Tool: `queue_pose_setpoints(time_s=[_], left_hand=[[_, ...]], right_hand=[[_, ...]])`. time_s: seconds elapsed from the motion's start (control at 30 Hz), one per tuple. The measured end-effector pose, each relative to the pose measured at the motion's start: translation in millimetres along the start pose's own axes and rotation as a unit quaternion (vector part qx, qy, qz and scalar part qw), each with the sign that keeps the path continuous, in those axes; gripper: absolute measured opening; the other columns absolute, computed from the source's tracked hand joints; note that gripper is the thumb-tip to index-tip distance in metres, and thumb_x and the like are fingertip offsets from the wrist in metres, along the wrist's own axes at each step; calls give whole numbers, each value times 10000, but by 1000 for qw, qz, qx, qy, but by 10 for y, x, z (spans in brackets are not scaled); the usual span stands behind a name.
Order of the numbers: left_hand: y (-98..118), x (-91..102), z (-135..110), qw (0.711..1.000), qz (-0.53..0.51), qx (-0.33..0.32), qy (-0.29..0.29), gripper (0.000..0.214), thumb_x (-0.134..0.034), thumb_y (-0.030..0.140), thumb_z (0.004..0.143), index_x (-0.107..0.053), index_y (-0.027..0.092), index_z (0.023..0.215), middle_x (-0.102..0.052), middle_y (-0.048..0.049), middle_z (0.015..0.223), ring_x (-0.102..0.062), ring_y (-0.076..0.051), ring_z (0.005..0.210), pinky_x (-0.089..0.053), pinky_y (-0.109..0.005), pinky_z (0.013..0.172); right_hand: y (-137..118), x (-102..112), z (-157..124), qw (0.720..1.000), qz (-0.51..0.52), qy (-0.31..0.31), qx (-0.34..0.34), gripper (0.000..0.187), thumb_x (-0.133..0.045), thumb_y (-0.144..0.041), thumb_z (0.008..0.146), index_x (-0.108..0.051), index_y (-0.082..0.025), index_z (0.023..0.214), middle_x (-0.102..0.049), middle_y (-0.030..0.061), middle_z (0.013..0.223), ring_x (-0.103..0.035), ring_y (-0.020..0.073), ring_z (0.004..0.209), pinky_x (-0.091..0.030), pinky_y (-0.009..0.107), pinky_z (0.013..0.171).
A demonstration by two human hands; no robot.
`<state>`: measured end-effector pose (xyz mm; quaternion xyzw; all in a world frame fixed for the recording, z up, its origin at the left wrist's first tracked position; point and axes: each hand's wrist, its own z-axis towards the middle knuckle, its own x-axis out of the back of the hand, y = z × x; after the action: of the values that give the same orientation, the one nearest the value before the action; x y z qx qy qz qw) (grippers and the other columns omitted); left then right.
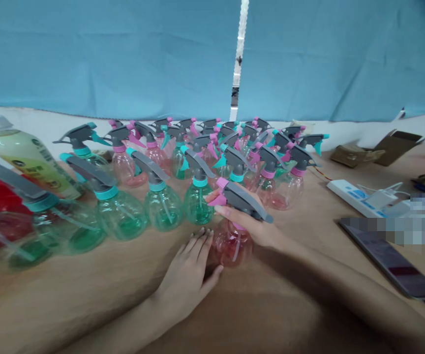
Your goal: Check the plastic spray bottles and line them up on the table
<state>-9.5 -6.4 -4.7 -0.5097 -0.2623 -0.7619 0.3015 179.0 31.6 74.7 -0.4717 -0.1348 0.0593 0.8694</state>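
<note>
Directly before me stands a pink spray bottle (230,246) with a grey and pink trigger head and some liquid inside. My right hand (258,223) is closed round its neck from the right, partly hidden behind the trigger head. My left hand (188,265) lies with its fingers stretched out on the table, thumb and fingertips beside the bottle's base; whether they touch it I cannot tell. Just beyond the left fingers is a green spray bottle (199,204) with a teal collar, and another green spray bottle (164,209) stands left of it.
Several more pink and green spray bottles crowd the back of the table (124,295). A large labelled bottle (35,157) is at the left. To the right are a power strip (356,199), a phone (385,260) and an open cardboard box (397,147). Blue cloth (124,59) hangs behind.
</note>
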Motion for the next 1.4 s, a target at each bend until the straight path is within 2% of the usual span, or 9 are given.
queue_pose_setpoints(time_s=[0.23,0.43,0.67,0.87,1.03,1.17,1.3,1.4], left_hand=[[-4,-14,-1,1000,8,-2,-3,497,-456,376,938,-461,27,1291,-550,-229,1302,-490,-336,1243,-442,-490,983],[2,-14,-3,1000,18,-1,-7,475,-454,383,941,-482,43,1272,-550,-217,1306,-489,-331,1244,-437,-485,990],[-16,-34,-10,1000,18,-4,7,479,-423,405,955,-465,73,1298,-566,-198,1293,-483,-323,1252,-441,-485,981],[-12,-26,-7,1000,27,-9,0,500,-427,404,953,-466,39,1292,-553,-215,1304,-497,-326,1237,-443,-481,982],[-14,-23,-1,1000,24,-13,4,494,-430,396,951,-469,34,1285,-554,-218,1301,-503,-324,1231,-445,-476,982],[-19,-24,-5,1000,22,-11,5,489,-421,398,952,-468,44,1287,-557,-215,1298,-497,-327,1236,-453,-482,968],[-16,-22,-9,1000,15,-8,6,477,-418,402,954,-468,76,1298,-559,-191,1304,-490,-314,1245,-442,-475,980],[-13,-24,-7,1000,13,-9,10,491,-418,405,954,-465,61,1302,-559,-199,1302,-489,-314,1246,-433,-467,992]], right_hand=[[13,-10,-4,1000,14,0,1,272,-641,-335,840,-612,-252,1098,-660,16,987,-610,170,871,-485,355,859],[68,-29,-4,999,30,7,14,355,-653,-330,830,-591,-275,1175,-670,10,1044,-605,162,881,-487,334,846],[7,-17,-6,999,46,-5,-1,152,-642,-321,845,-632,-240,973,-650,6,965,-607,152,883,-461,330,873],[-4,-24,-23,999,29,2,-34,123,-624,-336,855,-619,-244,937,-639,-1,893,-599,159,885,-460,319,825],[73,-17,-50,998,30,21,-51,79,-616,-310,856,-593,-237,837,-585,-17,809,-584,143,788,-468,298,741],[112,17,-63,998,-20,42,-46,108,-634,-310,841,-572,-242,785,-532,-29,738,-546,133,723,-457,282,696],[59,18,-44,999,-20,29,-40,99,-608,-318,863,-577,-246,803,-520,-34,705,-556,133,715,-457,284,693],[-2,-7,-10,1000,16,4,-19,94,-608,-331,866,-610,-240,888,-603,-15,803,-597,150,812,-469,308,767]])
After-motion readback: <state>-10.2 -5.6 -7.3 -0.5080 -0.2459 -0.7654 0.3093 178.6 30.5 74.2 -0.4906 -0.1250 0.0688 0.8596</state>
